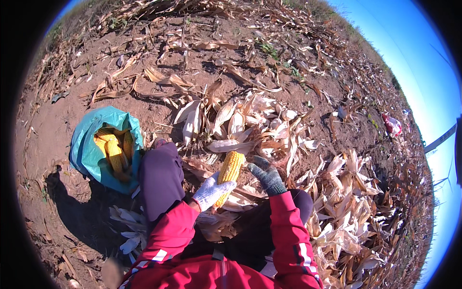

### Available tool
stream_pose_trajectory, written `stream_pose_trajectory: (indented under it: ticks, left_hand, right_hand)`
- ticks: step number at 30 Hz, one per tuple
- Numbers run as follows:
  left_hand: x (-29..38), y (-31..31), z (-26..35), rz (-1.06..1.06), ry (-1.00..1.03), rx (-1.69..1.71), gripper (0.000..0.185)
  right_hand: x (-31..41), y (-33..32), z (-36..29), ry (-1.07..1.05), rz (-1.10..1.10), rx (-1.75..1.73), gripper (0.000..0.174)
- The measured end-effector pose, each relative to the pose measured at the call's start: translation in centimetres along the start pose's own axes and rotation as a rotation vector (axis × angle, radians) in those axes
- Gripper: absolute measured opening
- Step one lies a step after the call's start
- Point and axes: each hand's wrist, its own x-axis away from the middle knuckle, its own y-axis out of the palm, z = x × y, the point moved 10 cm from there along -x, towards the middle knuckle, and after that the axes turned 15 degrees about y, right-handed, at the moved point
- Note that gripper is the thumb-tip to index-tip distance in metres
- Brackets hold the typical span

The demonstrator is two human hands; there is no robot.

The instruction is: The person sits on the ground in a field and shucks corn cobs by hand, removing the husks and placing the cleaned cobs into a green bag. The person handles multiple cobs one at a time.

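My left hand point(213, 192), in a white knit glove, grips a husked ear of yellow corn point(231, 169). The ear tilts up and to the right, its upper end pointing at my other hand. My right hand point(266, 176) wears a dark grey-green glove. Its fingers are apart, just beside the ear's upper end; I cannot tell whether they touch it. Beyond both hands lies a pile of ears in pale dry husks point(236, 124). Left of my knee stands a teal woven sack point(86, 144), its mouth wide, with several bare yellow ears point(114, 154) inside.
A large heap of stripped dry husks point(343, 213) lies at my right. More husks point(220, 222) lie between my legs. Dry stalks and leaves point(115, 90) litter the brown soil point(144, 50). Farther right is a red and white bag-like object point(392, 125).
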Motion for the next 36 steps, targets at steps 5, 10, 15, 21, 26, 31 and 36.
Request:
stream_pose_trajectory:
  ticks: [5,10,15,21,26,31,36]
  left_hand:
    - [-0.5,2.1,1.6,-0.09,0.128,-0.282,0.038]
    - [1.8,2.7,1.0,-0.058,0.047,-0.051,0.038]
    - [7.1,6.3,0.1,-0.719,0.956,-1.42,0.026]
    - [5.2,6.4,6.5,-0.635,0.488,-1.846,0.058]
    - [3.4,7.6,14.6,-0.125,0.817,-1.408,0.087]
    - [0.5,4.8,15.3,-0.075,0.514,-0.833,0.079]
    - [1.8,-3.0,18.7,0.105,0.47,0.328,0.04]
  right_hand:
    - [-1.8,4.0,2.7,-0.264,-0.125,-0.306,0.062]
    - [0.7,5.1,0.4,-0.214,-0.171,-0.663,0.044]
    - [-1.2,-1.6,-0.6,-0.252,-0.195,-1.238,0.045]
    - [0.9,-6.0,-1.1,-0.313,0.027,-1.239,0.037]
    - [2.5,-3.0,-2.2,-0.418,0.042,-1.029,0.044]
    - [8.6,4.0,-9.9,-0.512,-0.083,-0.74,0.06]
    - [8.4,3.3,-11.4,-0.568,-0.101,-0.618,0.058]
